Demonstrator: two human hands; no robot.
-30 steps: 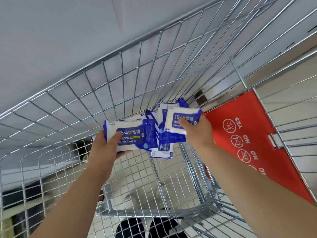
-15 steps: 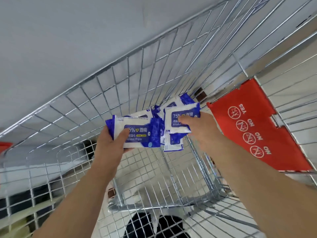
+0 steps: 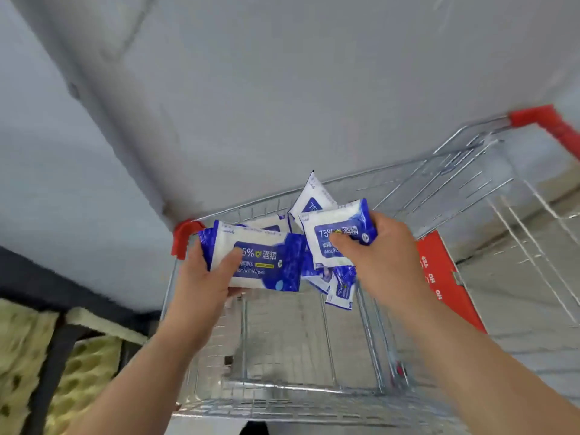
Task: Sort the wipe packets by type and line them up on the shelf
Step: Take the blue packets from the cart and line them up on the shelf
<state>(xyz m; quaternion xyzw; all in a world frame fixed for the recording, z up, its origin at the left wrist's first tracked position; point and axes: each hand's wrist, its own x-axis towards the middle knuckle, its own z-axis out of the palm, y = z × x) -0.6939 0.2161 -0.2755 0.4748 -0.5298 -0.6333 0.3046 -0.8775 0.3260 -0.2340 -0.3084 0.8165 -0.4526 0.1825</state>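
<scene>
My left hand (image 3: 204, 277) grips a large blue-and-white alcohol wipe packet (image 3: 263, 255) by its left end, held flat above the wire shopping cart (image 3: 314, 394). My right hand (image 3: 383, 252) holds a smaller blue-and-white wipe packet (image 3: 339, 227), thumb across its label, with more packets bunched under it; one small packet (image 3: 342, 291) hangs below and another packet (image 3: 314, 197) sticks up behind. A further white packet (image 3: 266, 222) shows behind the large one. Both hands are above the cart's front end.
The cart has red corner guards (image 3: 183, 237), a red handle (image 3: 549, 124) and a red child-seat flap (image 3: 439, 277) on the right. A grey wall (image 3: 282, 89) rises ahead. A dark shelf frame (image 3: 53, 350) with yellowish packs (image 3: 22, 356) stands at lower left.
Both hands have lifted the packets up out of the cart basket. The view has pulled back and tilted, so the cart rim and the shelf at left now show.
</scene>
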